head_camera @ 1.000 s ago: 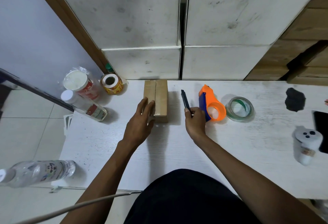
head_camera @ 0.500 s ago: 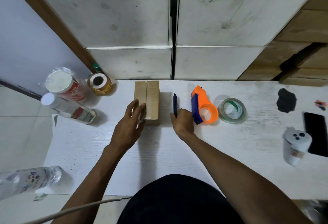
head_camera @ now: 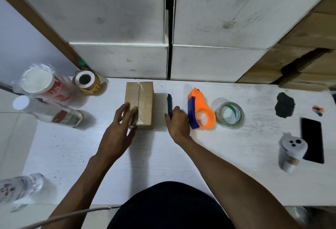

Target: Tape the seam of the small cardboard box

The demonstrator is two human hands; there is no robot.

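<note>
A small brown cardboard box (head_camera: pixel 143 99) lies on the white table (head_camera: pixel 163 156), its seam running away from me with shiny tape along it. My left hand (head_camera: pixel 118 130) rests with spread fingers on the box's near left corner. To the right of the box, my right hand (head_camera: pixel 178 123) is closed around the near end of a dark blue cutter (head_camera: pixel 169 104) lying on the table. An orange tape dispenser (head_camera: pixel 199 110) with a blue blade guard sits just right of that hand. A clear tape roll (head_camera: pixel 230 115) lies beyond it.
At the left stand a wrapped stack of cups (head_camera: pixel 43 85), a white-capped bottle (head_camera: pixel 49 112) and a yellow label roll (head_camera: pixel 87 83). A water bottle (head_camera: pixel 18 188) lies at the near left edge. A black lump (head_camera: pixel 284 104), a phone (head_camera: pixel 311 139) and a grey controller (head_camera: pixel 291 150) sit right. White cabinets (head_camera: pixel 120 59) stand behind.
My right hand has brought the cutter down flat onto the table beside the box. My left hand has stayed on the box. The camera view has shifted slightly.
</note>
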